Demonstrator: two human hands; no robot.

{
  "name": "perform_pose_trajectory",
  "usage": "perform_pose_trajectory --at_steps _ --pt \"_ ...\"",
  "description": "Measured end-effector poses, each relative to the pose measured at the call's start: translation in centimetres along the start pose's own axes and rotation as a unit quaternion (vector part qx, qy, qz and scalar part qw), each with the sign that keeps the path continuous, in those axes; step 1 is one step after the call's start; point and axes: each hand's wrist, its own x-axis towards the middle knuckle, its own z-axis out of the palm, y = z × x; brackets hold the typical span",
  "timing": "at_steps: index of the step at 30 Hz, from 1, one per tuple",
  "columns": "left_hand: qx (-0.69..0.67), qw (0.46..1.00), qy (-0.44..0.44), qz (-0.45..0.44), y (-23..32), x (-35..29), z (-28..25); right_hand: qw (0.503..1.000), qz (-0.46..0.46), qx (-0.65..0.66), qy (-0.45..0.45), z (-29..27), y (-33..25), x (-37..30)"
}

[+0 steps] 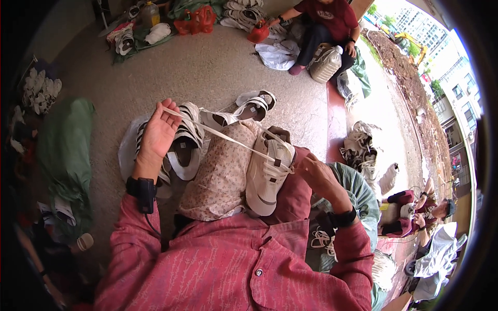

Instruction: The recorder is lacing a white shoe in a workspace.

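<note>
Beige shoe (265, 186) sits just left of the right hand (317, 176), grip unclear; left hand (160, 130) grasps its lace (224, 136).

Head-worn fisheye, looking down, fairly close

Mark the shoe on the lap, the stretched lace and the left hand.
Shoe (261, 179), head view: upper, near the middle.
Lace (228, 138), head view: middle of its stretch.
Left hand (160, 130), head view: palm.

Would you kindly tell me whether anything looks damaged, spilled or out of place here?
Nothing looks spilled or damaged. The lace runs straight from the shoe on the lap to the left hand; the pale shoes on the floor ahead merely lie at differing angles.
</note>
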Motion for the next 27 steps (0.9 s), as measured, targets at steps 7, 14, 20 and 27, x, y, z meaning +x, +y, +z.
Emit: perform_pose_trajectory --at_steps 7,14,20,27 --pt "0.011 0.994 -0.106 0.002 2.0 1.1 -1.7 0.990 0.031 0.127 0.052 0.7 -2.3 1.3" --pt "0.487 0.791 -0.270 0.254 -6.8 -1.1 3.9 0.896 0.200 0.396 -0.017 2.5 -6.0 3.6" --pt "0.647 0.565 -0.366 0.357 -11.1 -2.1 6.9 0.922 0.220 0.319 -0.019 3.6 -5.5 4.6" --pt "0.654 0.481 -0.434 0.390 -12.7 -1.3 6.3 0.908 0.222 0.354 -0.005 4.0 -5.7 4.7"
